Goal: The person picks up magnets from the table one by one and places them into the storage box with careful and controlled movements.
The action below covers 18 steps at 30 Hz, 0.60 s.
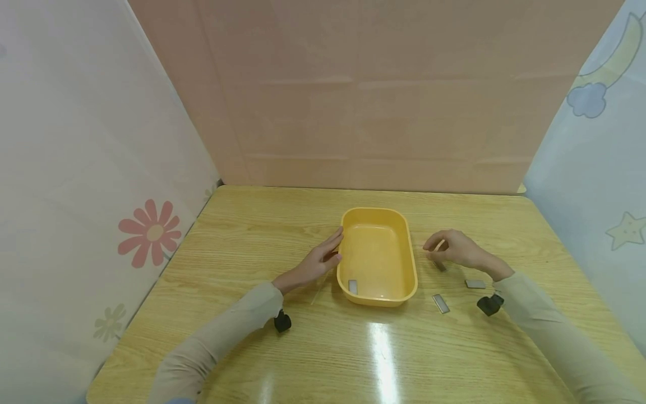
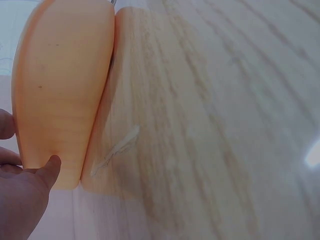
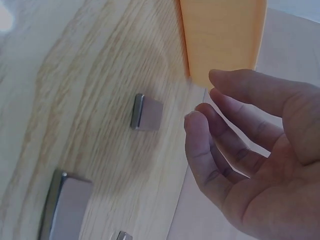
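Note:
A yellow plastic tray (image 1: 375,258) stands on the table, with one small flat grey metal block (image 1: 353,287) in its near left corner. My left hand (image 1: 315,264) rests against the tray's left side, fingers extended; in the left wrist view the thumb (image 2: 52,167) touches the outer wall. To the right of the tray, my right hand (image 1: 456,249) hovers over a similar metal block (image 1: 440,266), fingers and thumb loosely bent. The right wrist view shows nothing between those fingertips (image 3: 195,120), and the block (image 3: 150,114) lies on the table apart from them.
Two more metal blocks lie right of the tray, one near the right wrist (image 1: 475,284) and one closer to me (image 1: 441,303). The wooden table (image 1: 252,224) ends at a pinkish backdrop (image 1: 353,129). Patterned white cloths hang on both sides.

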Tool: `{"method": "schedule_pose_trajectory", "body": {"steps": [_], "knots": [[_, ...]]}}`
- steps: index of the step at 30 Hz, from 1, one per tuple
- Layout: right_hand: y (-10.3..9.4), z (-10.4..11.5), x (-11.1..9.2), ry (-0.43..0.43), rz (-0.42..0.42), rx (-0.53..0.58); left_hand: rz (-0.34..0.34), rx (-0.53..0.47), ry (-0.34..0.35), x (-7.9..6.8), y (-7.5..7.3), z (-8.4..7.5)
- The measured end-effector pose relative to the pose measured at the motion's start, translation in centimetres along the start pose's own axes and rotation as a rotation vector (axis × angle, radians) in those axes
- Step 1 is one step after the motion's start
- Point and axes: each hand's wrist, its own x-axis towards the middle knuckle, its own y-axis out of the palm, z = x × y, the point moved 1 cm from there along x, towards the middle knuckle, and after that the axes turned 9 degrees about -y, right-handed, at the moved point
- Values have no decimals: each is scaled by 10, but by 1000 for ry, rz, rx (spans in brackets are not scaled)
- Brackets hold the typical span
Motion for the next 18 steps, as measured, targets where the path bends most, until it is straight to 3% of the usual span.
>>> {"method": "schedule_pose_trajectory", "body": {"steps": [18], "knots": [[2, -14, -3, 44, 30, -90, -9, 23, 4, 1, 0, -1]]}}
